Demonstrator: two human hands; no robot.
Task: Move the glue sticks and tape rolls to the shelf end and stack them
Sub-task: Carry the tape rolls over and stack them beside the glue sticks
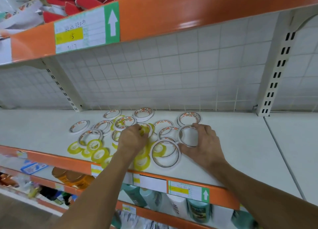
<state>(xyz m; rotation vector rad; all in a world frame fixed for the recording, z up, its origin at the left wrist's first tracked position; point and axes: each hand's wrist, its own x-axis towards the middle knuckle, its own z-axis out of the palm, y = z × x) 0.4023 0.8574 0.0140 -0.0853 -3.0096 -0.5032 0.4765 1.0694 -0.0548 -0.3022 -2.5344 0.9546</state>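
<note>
Head camera looks down along my two bare forearms to a white shelf (pixel 240 153) with a smooth, matte board and an orange front lip. My left hand (pixel 133 138) sits over the middle of the scatter, fingers curled in and pinching a small yellow tape roll (pixel 144 130). My right hand (pixel 201 142) lies just beside it, fingers and thumb bent around the rim of a thin white ring of tape (pixel 188 135), which lies flat on the board.

Around both hands the tape rolls are spread loose on the shelf: flat white hoops with orange printing on the inner band (pixel 143 113), some overlapping or stacked in twos, and smaller, thicker, glossy translucent yellow rolls (pixel 99 154) bunched near the front lip at the left. One large white ring (pixel 166 154) lies between my wrists with a yellow roll showing inside it.

Behind the shelf is a white wire grid back panel (pixel 154 70), with slotted metal uprights (pixel 277 74) at each side. Paper price tags with green arrow patches (pixel 205 194) are stuck to the orange lips. On the shelf above sit red and white cardboard packs (pixel 72 6); on the shelves below stand blurred bottles (pixel 197 209) and orange containers (pixel 74 177).
</note>
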